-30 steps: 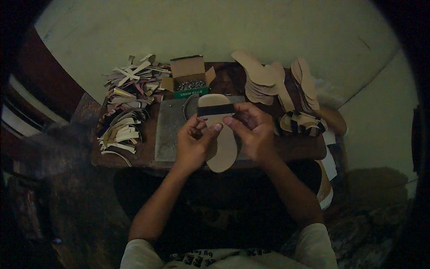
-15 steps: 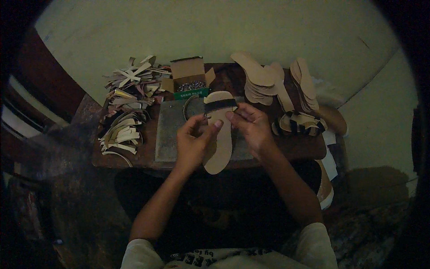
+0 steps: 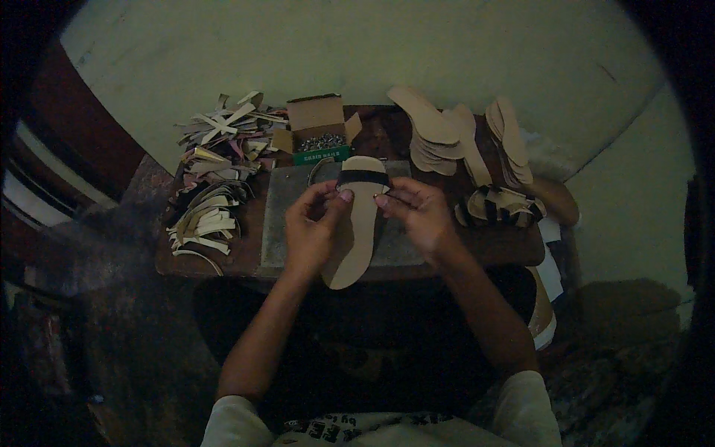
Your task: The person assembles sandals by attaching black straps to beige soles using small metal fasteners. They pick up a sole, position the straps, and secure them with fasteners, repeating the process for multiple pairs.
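A tan sandal insole (image 3: 360, 231) is held up over the near edge of the table, its rounded heel end toward me. Across its far end runs a black strap (image 3: 363, 177). My left hand (image 3: 313, 227) pinches the left edge of insole and strap between thumb and fingers. On the opposite edge, my right hand (image 3: 421, 212) pinches the strap's right end against the insole. Both thumbs lie on the upper face. Beneath is a grey slab (image 3: 287, 223), partly covered by the hands. Behind the left hand a thin curved strip (image 3: 320, 170) lies on the slab.
Beyond the slab stands an open green cardboard box (image 3: 322, 156) of small metal nails (image 3: 324, 141). Heaps of cut strips (image 3: 205, 223) cover the table's left side. Stacked insoles (image 3: 424, 123) and more insoles (image 3: 506, 141) lie at the right, with black-strapped pieces (image 3: 499, 206) nearer.
The insole has turned slightly, its heel end swinging left. The strap's right end, raised before, now sits lower and closer to the insole. Both hands keep their pinch.
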Demonstrator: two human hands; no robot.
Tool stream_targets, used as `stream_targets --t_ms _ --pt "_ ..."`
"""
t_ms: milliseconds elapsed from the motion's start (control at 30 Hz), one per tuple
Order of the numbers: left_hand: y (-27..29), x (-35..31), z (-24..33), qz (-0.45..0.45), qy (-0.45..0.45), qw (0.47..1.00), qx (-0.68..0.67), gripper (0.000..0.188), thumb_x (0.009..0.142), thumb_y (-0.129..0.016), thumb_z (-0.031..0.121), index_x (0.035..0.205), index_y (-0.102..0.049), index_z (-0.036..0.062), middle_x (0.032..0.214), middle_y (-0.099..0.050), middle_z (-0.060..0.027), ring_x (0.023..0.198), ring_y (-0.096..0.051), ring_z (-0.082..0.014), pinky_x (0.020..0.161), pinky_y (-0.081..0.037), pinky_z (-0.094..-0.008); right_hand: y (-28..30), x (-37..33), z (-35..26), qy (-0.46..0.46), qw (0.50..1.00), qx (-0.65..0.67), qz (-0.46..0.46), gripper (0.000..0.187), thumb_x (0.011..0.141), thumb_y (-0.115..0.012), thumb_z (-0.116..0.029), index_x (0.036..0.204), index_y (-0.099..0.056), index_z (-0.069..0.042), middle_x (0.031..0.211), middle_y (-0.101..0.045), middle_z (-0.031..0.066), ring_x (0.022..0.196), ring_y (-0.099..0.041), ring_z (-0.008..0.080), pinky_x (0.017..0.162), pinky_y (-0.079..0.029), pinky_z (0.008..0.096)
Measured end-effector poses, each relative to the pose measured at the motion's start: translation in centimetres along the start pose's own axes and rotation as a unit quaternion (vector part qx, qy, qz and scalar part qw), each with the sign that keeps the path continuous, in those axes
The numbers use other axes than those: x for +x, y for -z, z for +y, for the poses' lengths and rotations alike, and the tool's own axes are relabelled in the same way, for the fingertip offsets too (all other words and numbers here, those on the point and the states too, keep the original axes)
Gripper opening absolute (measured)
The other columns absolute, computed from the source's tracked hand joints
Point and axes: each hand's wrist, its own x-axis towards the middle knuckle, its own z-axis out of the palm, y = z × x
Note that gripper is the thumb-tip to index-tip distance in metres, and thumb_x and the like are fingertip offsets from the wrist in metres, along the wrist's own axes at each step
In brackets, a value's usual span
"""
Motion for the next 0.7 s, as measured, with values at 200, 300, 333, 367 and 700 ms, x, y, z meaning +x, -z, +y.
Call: stream_targets --t_ms 200,300,333,367,700 --pt "-0.4 -0.3 0.0 -0.004 0.048 0.999 0.017 0.028 0.086 -0.075 0.017 0.104 -0.065 -0.0007 0.09 -0.067 -0.0039 0.081 -0.06 -0.0097 0.072 -0.048 -0.0251 0.0 0.1 0.7 0.007 1.0 -0.005 0.016 0.018 0.091 -0.065 -0.007 0.107 -0.064 0.001 0.097 -0.07 0.0073 0.088 -0.063 0.0125 0.08 -0.049 0.0285" --pt "-0.2 -0.2 -0.2 -0.025 0.068 0.997 -0.016 0.021 0.087 -0.074 0.016 0.099 -0.066 0.0013 0.089 -0.067 -0.003 0.08 -0.06 -0.009 0.072 -0.047 -0.024 -0.2 0.0 1.4 0.018 1.0 0.024 0.006 0.013 0.092 -0.063 -0.007 0.102 -0.063 0.001 0.096 -0.069 0.0075 0.088 -0.062 0.0126 0.08 -0.049 0.0288" --pt "-0.1 -0.1 -0.7 -0.034 0.053 0.997 -0.037 0.019 0.087 -0.073 0.016 0.097 -0.066 0.0022 0.088 -0.067 -0.0027 0.08 -0.06 -0.0088 0.073 -0.047 -0.0238 -0.4 -0.1 1.4 0.01 0.999 0.036 0.009 0.013 0.092 -0.063 -0.007 0.102 -0.063 0.001 0.096 -0.068 0.0066 0.089 -0.062 0.0122 0.081 -0.049 0.0283" --pt "-0.1 0.0 -1.0 -0.043 0.039 0.997 -0.059 0.016 0.088 -0.072 0.016 0.096 -0.066 0.003 0.088 -0.067 -0.0024 0.08 -0.06 -0.0086 0.073 -0.047 -0.0235 -0.7 -0.2 1.1 0.002 0.999 0.046 0.014 0.012 0.092 -0.063 -0.007 0.102 -0.063 0.0 0.096 -0.067 0.0057 0.089 -0.061 0.0118 0.082 -0.048 0.0279" --pt "0.0 0.4 -1.8 -0.09 0.23 0.939 -0.238 0.018 0.092 -0.068 0.025 0.098 -0.064 0.0085 0.089 -0.066 -0.0006 0.078 -0.06 -0.0101 0.073 -0.046 -0.0257 -0.5 0.2 2.7 0.044 0.998 -0.005 0.04 0.013 0.09 -0.067 -0.007 0.099 -0.063 0.001 0.089 -0.067 0.0072 0.083 -0.062 0.0119 0.077 -0.05 0.0274"
